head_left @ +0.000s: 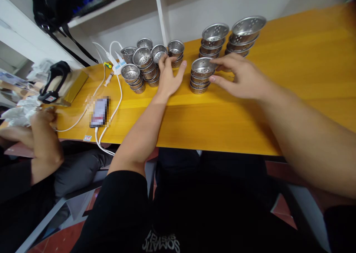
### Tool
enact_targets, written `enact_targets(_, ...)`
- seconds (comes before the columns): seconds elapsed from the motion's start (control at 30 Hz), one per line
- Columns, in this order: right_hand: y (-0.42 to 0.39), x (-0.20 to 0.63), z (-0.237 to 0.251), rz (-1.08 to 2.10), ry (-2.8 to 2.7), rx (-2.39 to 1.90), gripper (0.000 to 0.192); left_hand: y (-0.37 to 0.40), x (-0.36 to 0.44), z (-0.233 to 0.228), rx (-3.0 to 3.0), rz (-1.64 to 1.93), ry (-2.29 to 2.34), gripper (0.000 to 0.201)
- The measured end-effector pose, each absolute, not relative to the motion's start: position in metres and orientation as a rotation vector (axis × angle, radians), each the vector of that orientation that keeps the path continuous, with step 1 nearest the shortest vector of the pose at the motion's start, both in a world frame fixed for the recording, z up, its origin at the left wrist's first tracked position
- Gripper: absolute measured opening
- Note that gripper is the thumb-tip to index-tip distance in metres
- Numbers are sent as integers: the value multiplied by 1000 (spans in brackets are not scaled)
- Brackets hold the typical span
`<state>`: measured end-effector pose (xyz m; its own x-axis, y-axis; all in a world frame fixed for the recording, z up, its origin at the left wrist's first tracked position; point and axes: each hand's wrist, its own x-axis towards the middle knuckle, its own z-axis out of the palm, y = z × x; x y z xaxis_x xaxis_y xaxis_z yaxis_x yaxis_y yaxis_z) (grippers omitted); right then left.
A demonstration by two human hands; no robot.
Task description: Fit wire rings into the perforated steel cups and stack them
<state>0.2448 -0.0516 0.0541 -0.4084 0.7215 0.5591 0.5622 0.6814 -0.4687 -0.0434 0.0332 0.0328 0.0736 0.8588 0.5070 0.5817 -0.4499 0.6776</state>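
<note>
Hands work among stacks of metal cups on the yellow bench [222,112]. Right hand [239,76] pinches the rim of the top cup on the middle stack [200,75]. Left hand [168,76] rests open, fingers touching the left cluster of cups [144,63]. A phone [99,112] lies nearby.

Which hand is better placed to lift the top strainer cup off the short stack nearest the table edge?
Right. The right hand already has fingertips on the rim of the short stack. The left hand lies flat on the table beside it, fingers up against the cluster of deeper cups.
</note>
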Motion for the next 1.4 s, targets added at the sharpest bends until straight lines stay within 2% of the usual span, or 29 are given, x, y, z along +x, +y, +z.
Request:
enact_targets(0.23,-52,243,55,185,-2143,-982,68,35,-47,32,2119,1377,1331,81)
enact_targets(0.53,-53,244,55,195,-2118,-981,67,0,-26,53,2354,1485,1128,74)
enact_targets(0.7,-60,243,68,100,-2051,-888,91,-40,-14,77,2549,1407,841,46)
enact_targets(0.8,-67,239,78,29,-2042,-824,98,-58,-6,84,2626,1343,718,44)
enact_targets(0.87,-70,238,81,-4,-2045,-853,91,-64,-2,84,2669,1267,659,47)
enact_targets(1.03,-64,243,75,-95,-2001,-951,40,-60,5,71,2780,1102,585,54)
enact_targets(1.13,-61,245,73,-122,-1945,-1010,21,-57,7,67,2800,1106,549,54)
enact_targets(1.27,-66,241,79,-95,-1878,-1037,26,-60,5,76,2740,1419,665,43)
enact_targets(1.33,-70,237,82,-38,-1889,-1013,32,-60,2,80,2632,1432,915,54)
enact_targets(1.4,-74,234,83,35,-1932,-977,36,-56,0,81,2595,1392,959,68)
